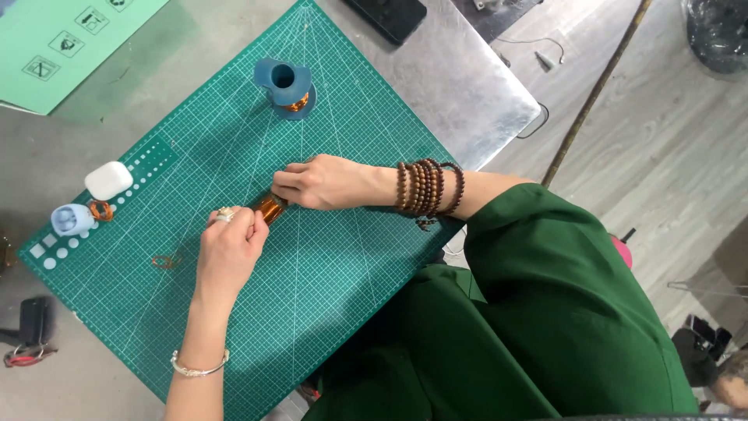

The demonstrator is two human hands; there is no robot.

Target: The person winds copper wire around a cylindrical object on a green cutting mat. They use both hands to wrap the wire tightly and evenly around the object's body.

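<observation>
Green cutting mat (327, 296) covers the table. Both grips are clamped on the copper coil (269, 207) at mat centre: left hand (231, 251), right hand (327, 182). Winding appears underway; steady tension needed next.

A dark blue plastic spool (283, 86) stands near the green cutting mat's (327, 296) far edge; a white rounded case (108, 180) and pale blue spool (72, 219) sit at its left edge.
</observation>
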